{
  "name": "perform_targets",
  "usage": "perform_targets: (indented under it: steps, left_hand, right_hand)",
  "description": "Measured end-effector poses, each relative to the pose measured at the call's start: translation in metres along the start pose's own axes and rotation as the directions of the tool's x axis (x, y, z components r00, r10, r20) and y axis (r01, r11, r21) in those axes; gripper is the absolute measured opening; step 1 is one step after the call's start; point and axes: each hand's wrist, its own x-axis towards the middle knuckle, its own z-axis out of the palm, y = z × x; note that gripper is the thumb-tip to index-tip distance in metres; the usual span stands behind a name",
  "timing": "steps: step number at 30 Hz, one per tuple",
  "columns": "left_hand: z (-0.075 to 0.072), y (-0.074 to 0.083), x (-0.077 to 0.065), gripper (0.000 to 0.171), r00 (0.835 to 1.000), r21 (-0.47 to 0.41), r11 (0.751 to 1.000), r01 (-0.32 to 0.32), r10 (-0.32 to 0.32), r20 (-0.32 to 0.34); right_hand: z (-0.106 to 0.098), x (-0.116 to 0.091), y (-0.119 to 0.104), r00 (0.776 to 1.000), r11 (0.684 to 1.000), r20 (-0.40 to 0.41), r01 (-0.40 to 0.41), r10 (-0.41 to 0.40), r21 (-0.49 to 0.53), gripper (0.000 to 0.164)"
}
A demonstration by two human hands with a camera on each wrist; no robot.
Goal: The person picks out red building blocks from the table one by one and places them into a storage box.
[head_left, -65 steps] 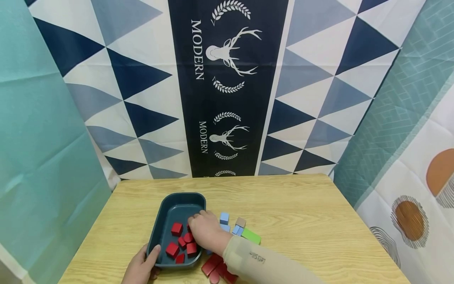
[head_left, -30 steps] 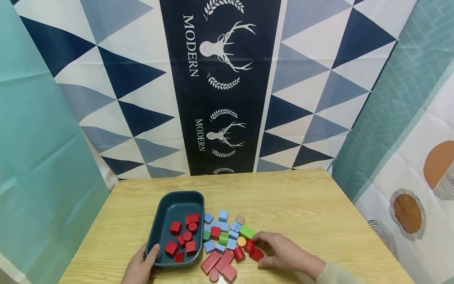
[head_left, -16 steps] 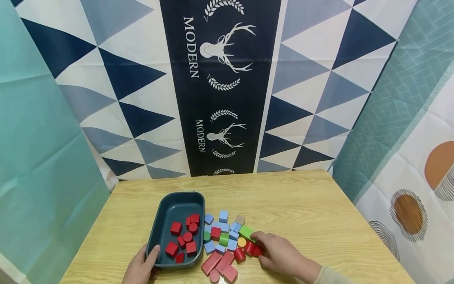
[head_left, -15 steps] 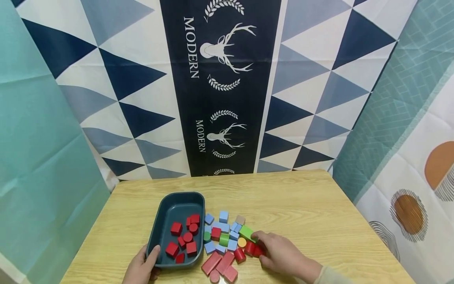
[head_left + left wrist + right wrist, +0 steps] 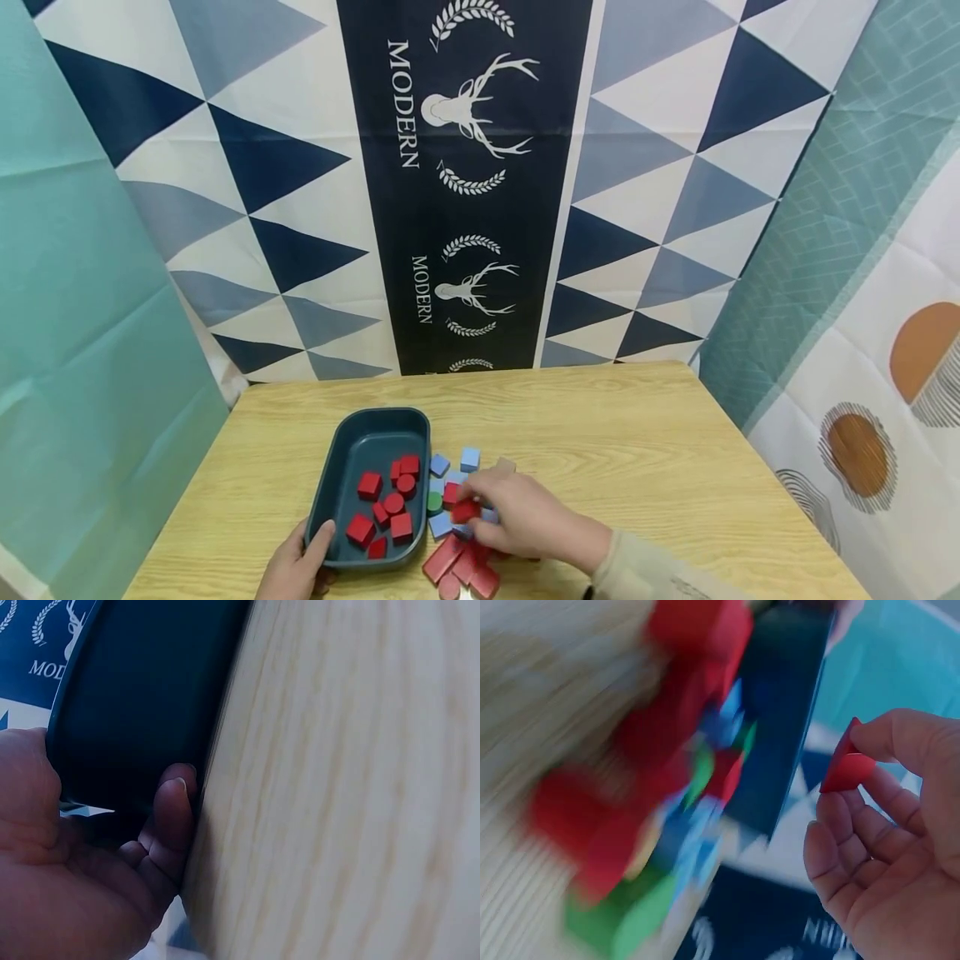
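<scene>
With the thumb over the rim and fingers outside, my left hand (image 5: 292,568) grips the near left corner of a dark blue tray (image 5: 384,440). Several red blocks (image 5: 360,529) lie inside, mostly cubes and short cylinders, in its near half. My right hand (image 5: 538,518) is over the pile right of the tray, pinching a small red block (image 5: 847,766) between thumb and fingertips; one face of it looks slanted. Under the right hand, blue blocks (image 5: 441,525) and a red cube (image 5: 451,493) show, while much of the pile is hidden. The left wrist view shows fingers curled against the tray's outer wall (image 5: 150,697).
Long red blocks (image 5: 443,558) and a red disc (image 5: 449,587) lie at the near side of the pile. A tan block (image 5: 506,464) sits at its far side. The wooden table (image 5: 637,442) ends at a patterned cloth backdrop (image 5: 465,167).
The right hand left the tray, reached the red blocks at the pile's right side, took one, and has moved left with it over the pile. The left hand keeps its grip on the tray.
</scene>
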Motion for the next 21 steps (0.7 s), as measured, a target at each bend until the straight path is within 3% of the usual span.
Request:
perform_targets:
  steps: [10, 15, 21]
  left_hand:
    - [0.001, -0.002, 0.001, 0.08, 1.0, -0.007, 1.0, -0.018, 0.018, -0.005]
    - [0.0, -0.002, 0.001, 0.076, 1.0, -0.012, 1.0, -0.029, 0.029, 0.004]
    - [-0.002, 0.0, 0.0, 0.074, 1.0, -0.015, 1.0, -0.028, 0.028, 0.007]
  right_hand:
    - [0.062, 0.079, -0.048, 0.982, 0.987, 0.115, 0.145, -0.152, 0.062, 0.026]
    - [0.081, 0.096, -0.054, 0.974, 0.985, 0.148, 0.166, -0.17, 0.037, 0.02]
    - [0.081, 0.101, -0.055, 0.972, 0.986, 0.176, 0.165, -0.157, -0.032, 0.023]
